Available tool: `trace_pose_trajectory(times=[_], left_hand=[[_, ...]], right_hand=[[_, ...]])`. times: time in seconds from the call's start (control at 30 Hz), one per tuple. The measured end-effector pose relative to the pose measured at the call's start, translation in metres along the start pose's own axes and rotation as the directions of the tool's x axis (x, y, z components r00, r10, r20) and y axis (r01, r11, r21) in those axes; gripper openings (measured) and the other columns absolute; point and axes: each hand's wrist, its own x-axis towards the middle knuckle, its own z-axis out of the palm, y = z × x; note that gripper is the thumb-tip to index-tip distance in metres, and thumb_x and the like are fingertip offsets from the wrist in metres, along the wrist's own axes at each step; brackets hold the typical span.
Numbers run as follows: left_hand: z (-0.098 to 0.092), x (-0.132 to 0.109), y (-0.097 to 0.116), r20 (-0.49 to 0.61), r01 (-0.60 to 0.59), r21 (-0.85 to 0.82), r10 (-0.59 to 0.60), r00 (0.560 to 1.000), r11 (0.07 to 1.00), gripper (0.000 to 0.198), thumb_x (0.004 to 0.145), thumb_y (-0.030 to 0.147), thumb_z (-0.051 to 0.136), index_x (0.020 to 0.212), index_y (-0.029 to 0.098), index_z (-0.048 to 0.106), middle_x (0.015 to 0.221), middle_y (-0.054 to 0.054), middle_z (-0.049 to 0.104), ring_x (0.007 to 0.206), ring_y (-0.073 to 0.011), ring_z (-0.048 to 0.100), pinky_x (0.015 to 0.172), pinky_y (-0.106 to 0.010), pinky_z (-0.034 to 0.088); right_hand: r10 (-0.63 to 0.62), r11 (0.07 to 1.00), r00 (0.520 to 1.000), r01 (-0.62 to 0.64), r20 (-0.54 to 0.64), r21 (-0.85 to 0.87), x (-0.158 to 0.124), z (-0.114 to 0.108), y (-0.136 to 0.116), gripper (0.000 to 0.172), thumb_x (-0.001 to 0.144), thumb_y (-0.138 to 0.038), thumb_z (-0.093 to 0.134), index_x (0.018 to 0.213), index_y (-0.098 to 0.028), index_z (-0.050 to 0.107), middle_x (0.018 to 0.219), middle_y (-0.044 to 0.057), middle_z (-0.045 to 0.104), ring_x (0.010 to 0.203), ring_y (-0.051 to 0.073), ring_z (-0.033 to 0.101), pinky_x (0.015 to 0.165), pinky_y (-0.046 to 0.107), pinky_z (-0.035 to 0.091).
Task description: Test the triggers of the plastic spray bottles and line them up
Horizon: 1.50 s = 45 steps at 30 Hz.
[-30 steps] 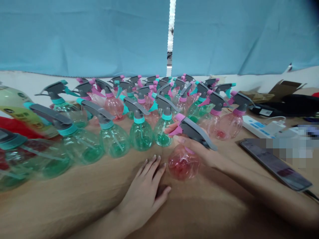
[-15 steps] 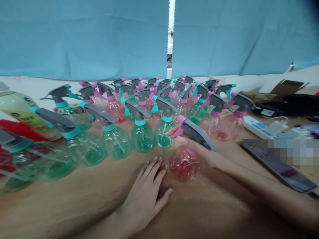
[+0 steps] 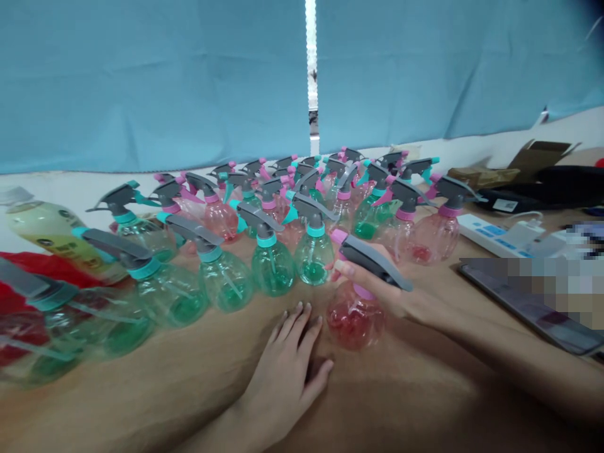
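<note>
My right hand (image 3: 389, 297) is closed around the neck and trigger of a pink spray bottle (image 3: 356, 324). This bottle has a grey head with a pink nozzle pointing away to the left, and it stands upright on the table. The fingers cover its trigger. My left hand (image 3: 293, 362) lies palm down on the wooden table (image 3: 189, 384), fingers stretched and slightly spread, just left of the bottle and apart from it. Beyond the hands stands a front row of green spray bottles, the closest being one with a turquoise collar (image 3: 315, 255).
Several more pink and green spray bottles crowd the back, among them a pink one (image 3: 435, 233) at right. A large bottle of yellowish liquid (image 3: 61, 233) leans at left by red material (image 3: 28, 267). A power strip (image 3: 491, 233) and phone (image 3: 533, 308) lie at right.
My right fingers have drawn the pink trigger in toward the neck; it showed in front of them before. The view has tilted slightly. My left hand stays flat on the table.
</note>
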Motion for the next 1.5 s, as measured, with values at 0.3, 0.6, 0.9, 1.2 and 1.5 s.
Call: trace_pose_trajectory(times=[0.3,0.6,0.9,1.2,1.5], left_hand=[[0.001,-0.001,0.000,-0.006,-0.003,0.022,0.003,1.000,1.000,0.051,0.093,0.037,0.053,0.137,0.012,0.046,0.145,-0.018,0.044,0.134,-0.0331,0.040,0.104,-0.053,0.039],[-0.002,-0.001,0.001,-0.011,-0.003,-0.003,0.003,1.000,1.000,0.047,0.093,0.036,0.053,0.133,0.011,0.049,0.145,-0.018,0.043,0.134,-0.0333,0.039,0.106,-0.053,0.037],[0.000,0.000,0.000,-0.004,-0.009,0.014,0.009,1.000,1.000,0.047,0.094,0.035,0.053,0.134,0.010,0.049,0.145,-0.018,0.044,0.134,-0.0332,0.040,0.105,-0.053,0.037],[0.000,0.000,0.000,-0.022,-0.007,-0.002,0.007,1.000,1.000,0.047,0.094,0.035,0.052,0.134,0.012,0.048,0.145,-0.018,0.044,0.134,-0.0333,0.039,0.105,-0.054,0.038],[-0.003,0.001,0.002,0.007,-0.005,0.007,0.005,1.000,1.000,0.048,0.093,0.034,0.053,0.134,0.009,0.048,0.145,-0.020,0.043,0.134,-0.0336,0.039,0.106,-0.053,0.037]], right_hand=[[-0.057,0.998,0.998,0.057,0.035,-0.010,0.002,-0.002,0.003,0.028,0.089,-0.045,0.053,0.069,-0.026,0.053,0.062,-0.002,0.045,0.058,0.015,0.043,0.055,0.029,0.038],[-0.012,0.992,1.000,0.011,0.014,0.127,-0.001,0.007,0.007,0.011,0.089,-0.034,0.056,0.084,-0.024,0.058,0.074,-0.003,0.058,0.068,0.014,0.054,0.067,0.029,0.044],[-0.023,0.984,1.000,0.022,0.001,0.175,-0.001,0.008,0.013,0.011,0.085,-0.032,0.062,0.085,-0.023,0.057,0.071,-0.004,0.054,0.070,0.014,0.053,0.070,0.029,0.042],[-0.013,0.988,1.000,0.012,0.005,0.155,-0.002,0.009,0.014,0.013,0.089,-0.035,0.057,0.086,-0.023,0.058,0.073,-0.003,0.057,0.069,0.013,0.053,0.072,0.030,0.044],[-0.040,0.987,0.999,0.040,-0.001,0.155,-0.001,0.010,0.015,0.013,0.090,-0.035,0.057,0.091,-0.023,0.061,0.080,-0.002,0.061,0.074,0.014,0.056,0.070,0.028,0.045]])
